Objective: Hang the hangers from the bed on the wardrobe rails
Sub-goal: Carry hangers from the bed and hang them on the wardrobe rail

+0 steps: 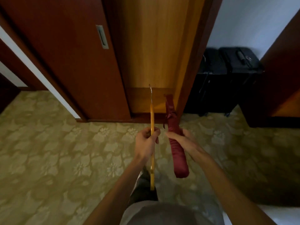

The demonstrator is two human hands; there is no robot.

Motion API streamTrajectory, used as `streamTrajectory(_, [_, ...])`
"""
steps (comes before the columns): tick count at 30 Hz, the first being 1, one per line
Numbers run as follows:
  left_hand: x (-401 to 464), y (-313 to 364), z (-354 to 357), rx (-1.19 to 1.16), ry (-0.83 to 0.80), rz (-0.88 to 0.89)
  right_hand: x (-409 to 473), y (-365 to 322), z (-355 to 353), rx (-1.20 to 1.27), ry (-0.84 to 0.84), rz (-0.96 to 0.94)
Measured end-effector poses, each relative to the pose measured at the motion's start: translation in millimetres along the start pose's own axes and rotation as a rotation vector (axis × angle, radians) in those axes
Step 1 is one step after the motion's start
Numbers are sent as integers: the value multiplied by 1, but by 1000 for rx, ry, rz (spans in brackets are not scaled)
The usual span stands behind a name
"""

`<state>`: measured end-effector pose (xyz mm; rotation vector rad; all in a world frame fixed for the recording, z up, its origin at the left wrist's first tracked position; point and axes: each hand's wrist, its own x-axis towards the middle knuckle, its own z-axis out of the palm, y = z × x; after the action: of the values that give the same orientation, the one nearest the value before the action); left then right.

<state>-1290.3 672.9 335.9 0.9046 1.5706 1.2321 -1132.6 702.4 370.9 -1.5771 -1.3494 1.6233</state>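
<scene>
Two hangers carried edge-on w/ long axes pointing ahead: left hand (pixel 146 142) closed on wooden hanger (pixel 152 120), hook foremost; right hand (pixel 181 140) closed on padded red hanger (pixel 176 148) just beside; open wardrobe (pixel 155 54) straight ahead of both hands, rail not in view.

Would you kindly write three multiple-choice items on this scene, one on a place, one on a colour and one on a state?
1. Where do the black suitcases stand?
A. right of the wardrobe
B. left of the wardrobe
C. inside the wardrobe

2. What colour is the padded hanger?
A. green
B. white
C. dark red

3. How does the left hand stand with the wooden hanger?
A. apart from it
B. closed on it
C. flat beneath it

Answers:
1 A, they sit against the wall past the wardrobe's right frame.
2 C, its fabric is dark red in the right hand.
3 B, the fingers wrap the yellow wood.
</scene>
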Motion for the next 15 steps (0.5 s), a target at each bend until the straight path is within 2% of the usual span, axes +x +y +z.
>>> streamTrajectory(8, [194,67,-20,0,-122,41,154,-118,15,76,142,44])
streamTrajectory(15, [319,120,-11,-17,-203,103,252,-194,1,117,215,-4])
